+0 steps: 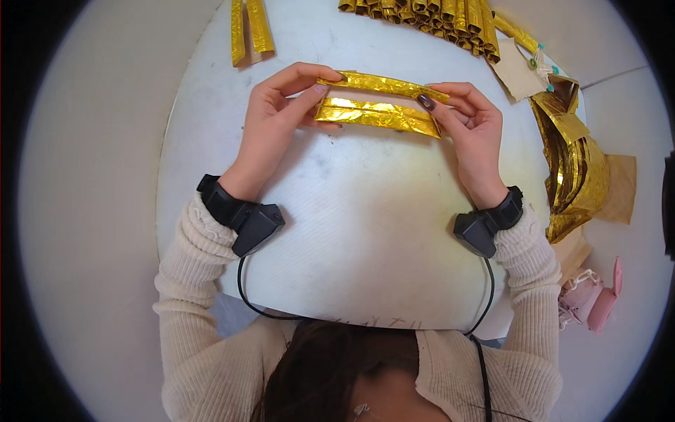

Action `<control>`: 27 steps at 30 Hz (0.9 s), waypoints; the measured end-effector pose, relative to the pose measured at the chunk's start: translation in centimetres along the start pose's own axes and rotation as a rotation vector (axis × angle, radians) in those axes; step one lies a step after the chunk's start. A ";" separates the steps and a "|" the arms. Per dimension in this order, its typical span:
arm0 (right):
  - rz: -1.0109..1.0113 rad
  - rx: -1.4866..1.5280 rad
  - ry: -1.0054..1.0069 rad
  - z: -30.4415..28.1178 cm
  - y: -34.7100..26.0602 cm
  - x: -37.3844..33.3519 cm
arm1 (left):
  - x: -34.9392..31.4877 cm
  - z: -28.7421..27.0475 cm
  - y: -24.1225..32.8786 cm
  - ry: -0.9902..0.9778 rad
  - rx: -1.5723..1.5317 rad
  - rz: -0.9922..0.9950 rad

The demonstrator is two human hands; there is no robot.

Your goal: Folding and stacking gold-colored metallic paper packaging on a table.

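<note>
A sheet of gold foil paper point(380, 118) with its long edges folded inward is stretched between my hands above the white table. A pale strip of its plain side shows between the two gold bands. My left hand point(281, 102) pinches its left end, thumb on the near side of the top band. At the other end, my right hand point(470, 116) grips the paper between thumb and fingers, the dark-nailed thumb lying over the upper band. Some fingertips of both hands are hidden behind the paper.
A folded gold paper piece point(252, 35) lies at the far left. Several rolled gold paper tubes point(436, 21) are piled at the far edge. To the right sit a stack of gold sheets point(580, 169), brown paper point(619, 188) and a pink container point(587, 299). Cables run from both wristbands.
</note>
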State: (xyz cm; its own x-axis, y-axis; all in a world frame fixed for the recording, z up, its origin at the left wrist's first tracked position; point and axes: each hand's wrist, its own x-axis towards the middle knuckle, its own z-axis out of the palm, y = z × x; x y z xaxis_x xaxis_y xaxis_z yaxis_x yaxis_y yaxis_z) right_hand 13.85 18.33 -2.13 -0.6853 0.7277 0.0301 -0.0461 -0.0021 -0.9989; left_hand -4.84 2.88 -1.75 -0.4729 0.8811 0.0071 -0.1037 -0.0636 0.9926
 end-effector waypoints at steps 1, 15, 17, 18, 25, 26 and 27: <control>-0.006 -0.006 0.006 -0.1 -0.1 0.2 | 0.2 -0.1 0.1 -0.035 -0.057 -0.027; -0.037 0.015 -0.045 -0.8 -0.1 0.2 | 0.7 -0.4 1.0 -0.159 0.011 -0.204; -0.034 0.018 -0.048 -0.6 -0.3 0.2 | 0.6 -0.7 1.0 -0.190 0.080 -0.243; -0.032 0.019 -0.051 -0.6 -0.3 0.1 | 0.5 -0.7 1.0 -0.187 0.079 -0.245; -0.052 -0.038 -0.023 -1.0 0.0 0.1 | 0.4 -0.8 1.1 -0.183 -0.117 -0.184; -0.052 -0.051 -0.024 -1.0 0.0 0.0 | 0.3 -0.9 1.1 -0.199 -0.104 -0.171; -0.069 -0.049 -0.040 -1.0 0.0 0.0 | 0.3 -1.0 1.0 -0.193 -0.091 -0.169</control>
State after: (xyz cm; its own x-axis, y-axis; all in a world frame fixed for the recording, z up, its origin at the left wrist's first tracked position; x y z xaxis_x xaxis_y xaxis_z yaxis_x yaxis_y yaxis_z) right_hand 14.55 19.03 -2.14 -0.7105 0.6966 0.0997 -0.0599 0.0814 -0.9949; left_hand -5.97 2.63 -0.92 -0.2678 0.9552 -0.1260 -0.2494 0.0576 0.9667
